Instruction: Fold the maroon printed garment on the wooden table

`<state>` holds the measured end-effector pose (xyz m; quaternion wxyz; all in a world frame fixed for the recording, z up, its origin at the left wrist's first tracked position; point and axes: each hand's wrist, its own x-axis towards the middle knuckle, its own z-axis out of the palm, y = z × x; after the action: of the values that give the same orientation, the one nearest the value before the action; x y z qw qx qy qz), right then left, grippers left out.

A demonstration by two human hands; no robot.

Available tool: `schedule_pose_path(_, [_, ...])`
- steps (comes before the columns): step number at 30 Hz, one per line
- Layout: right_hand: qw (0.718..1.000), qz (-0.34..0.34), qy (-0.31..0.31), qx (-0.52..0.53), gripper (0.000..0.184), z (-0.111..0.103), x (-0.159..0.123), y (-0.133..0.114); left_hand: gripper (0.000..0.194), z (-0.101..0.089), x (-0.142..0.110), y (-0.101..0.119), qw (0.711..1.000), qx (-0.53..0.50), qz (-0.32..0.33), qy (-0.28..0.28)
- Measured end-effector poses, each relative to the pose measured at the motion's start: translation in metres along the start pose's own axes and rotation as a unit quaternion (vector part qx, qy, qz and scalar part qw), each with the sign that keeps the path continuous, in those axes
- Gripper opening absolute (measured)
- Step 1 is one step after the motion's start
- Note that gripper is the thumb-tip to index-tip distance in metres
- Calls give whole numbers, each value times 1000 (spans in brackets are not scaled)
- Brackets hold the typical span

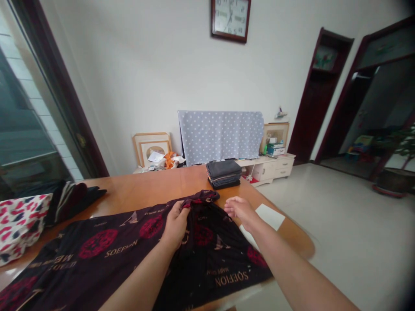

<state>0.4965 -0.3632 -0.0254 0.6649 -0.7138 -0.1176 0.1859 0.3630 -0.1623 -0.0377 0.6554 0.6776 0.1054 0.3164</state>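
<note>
A dark garment (pixel 123 244) printed with red roses and gold lettering lies spread over the wooden table, its folds bunched near the middle. My left hand (pixel 177 220) is closed on the bunched cloth there. Just right of the garment's far edge, my right hand (pixel 240 211) hovers with loosely bent fingers and no cloth visible in it. White sheets (pixel 269 217) lie on the table under and beyond my right wrist. Past the garment sits a neat stack of folded dark clothes (pixel 223 172).
The brown table (pixel 142 185) has a rounded right end. At its left lie a heart-print cloth (pixel 24 224) and a heap of dark clothes (pixel 76 198). Behind stand a polka-dot cover (pixel 222 136), a low white cabinet (pixel 275 168) and framed pictures (pixel 152 144).
</note>
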Motion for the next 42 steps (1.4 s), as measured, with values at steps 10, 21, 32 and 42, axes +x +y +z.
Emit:
schedule_pose_path(10, [971,74,-195,-118,13,52,30,14,41,0,-6,14,997,-71,-13,-19])
schedule_pose_path(21, [996,7,-70,61,27,66,100,6,36,-1,-20,13,971,-59,-64,-224])
schedule_pose_path(32, [982,26,-34,181,16,29,124,23,65,-11,-25,2,893,261,-18,-366])
schedule_pose_path(42, [969,6,-159,188,26,40,102,0,41,1,-25,0,939,151,-44,-306])
